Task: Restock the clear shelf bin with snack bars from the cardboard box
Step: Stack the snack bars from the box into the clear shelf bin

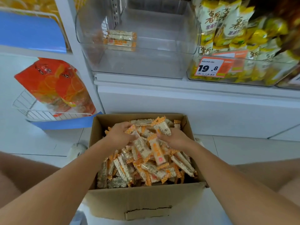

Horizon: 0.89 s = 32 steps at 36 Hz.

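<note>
Both my hands are down in the cardboard box [146, 203], which stands open on the floor in front of me, heaped with snack bars [146, 164] in white and orange wrappers. My left hand [119, 135] lies on the far left part of the heap, fingers curled down into the bars; an orange wrapper end pokes out just beyond my knuckles, and I seem to be gathering a few bars under my fingers, though the fingertips themselves are buried and I cannot tell just how many I hold. My right hand [176, 138] lies opposite it, close but not touching, fingers curled around a small bunch; one pale bar stands up against my fingertips on the far side, and another long bar slants down from between my two hands.

Above the box, on the white shelf [178, 85], stands the clear shelf bin [138, 65]. Only a few bars [121, 38] lie in it, towards its back left. Just beside it to the right is another clear bin [243, 78] packed with yellow snack bags, with an orange price tag [209, 67] on its front.
</note>
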Tool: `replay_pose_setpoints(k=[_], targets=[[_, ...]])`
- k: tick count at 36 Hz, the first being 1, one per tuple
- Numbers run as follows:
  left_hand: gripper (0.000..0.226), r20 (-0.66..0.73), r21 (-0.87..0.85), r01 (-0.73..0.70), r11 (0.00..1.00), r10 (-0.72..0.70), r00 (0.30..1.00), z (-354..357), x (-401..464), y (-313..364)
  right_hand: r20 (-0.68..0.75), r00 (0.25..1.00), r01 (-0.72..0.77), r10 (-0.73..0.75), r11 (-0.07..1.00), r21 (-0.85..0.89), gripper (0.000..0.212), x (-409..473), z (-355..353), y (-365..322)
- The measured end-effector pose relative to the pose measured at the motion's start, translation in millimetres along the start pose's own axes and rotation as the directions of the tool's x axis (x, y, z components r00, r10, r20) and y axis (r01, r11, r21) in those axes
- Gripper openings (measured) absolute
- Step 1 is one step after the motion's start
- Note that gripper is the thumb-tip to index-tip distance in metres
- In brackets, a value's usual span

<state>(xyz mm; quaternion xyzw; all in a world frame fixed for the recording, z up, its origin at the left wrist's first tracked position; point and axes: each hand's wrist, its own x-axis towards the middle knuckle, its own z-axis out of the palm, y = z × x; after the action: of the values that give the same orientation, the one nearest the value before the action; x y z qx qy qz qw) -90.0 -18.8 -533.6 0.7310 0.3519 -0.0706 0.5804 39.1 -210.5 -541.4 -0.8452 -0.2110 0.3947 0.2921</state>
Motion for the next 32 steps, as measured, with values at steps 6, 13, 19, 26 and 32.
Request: replay_pose_setpoints(k=[6, 13, 19, 26, 32], targets=[[0.008, -0.068, -0.312, 0.021, 0.950, -0.045, 0.997, -16.9, 0.2, 38.1, 0.031, 0.986, 0.163, -0.164, 0.986, 0.019, 0.043, 0.2, -33.9, -37.7], [0.018, 0.094, -0.228, -0.191, 0.955, 0.217, 0.972, -74.6, -16.5, 144.2, 0.135, 0.925, 0.379, -0.355, 0.844, -0.379, 0.054, -39.8, -124.9, -144.0], [0.036, 0.115, -0.272, -0.306, 0.913, 0.346, 0.931, -84.4, -32.7, 204.7, 0.000, 0.865, 0.381, -0.501, 0.658, -0.650, 0.068, -45.3, -152.8, -180.3], [0.045, 0.108, -0.003, -0.679, 0.734, 0.675, 0.730, -74.4, -4.0, 227.9, -0.146, 0.754, 0.422, -0.640, 0.643, -0.640, 0.084, -23.0, -161.1, -203.5], [0.064, 0.016, 0.157, -0.861, 0.484, 0.870, 0.493, -101.4, 26.1, 237.5, -0.210, 0.837, 0.518, -0.505, 0.855, 0.013, 0.071, -11.0, -196.2, -207.9]])
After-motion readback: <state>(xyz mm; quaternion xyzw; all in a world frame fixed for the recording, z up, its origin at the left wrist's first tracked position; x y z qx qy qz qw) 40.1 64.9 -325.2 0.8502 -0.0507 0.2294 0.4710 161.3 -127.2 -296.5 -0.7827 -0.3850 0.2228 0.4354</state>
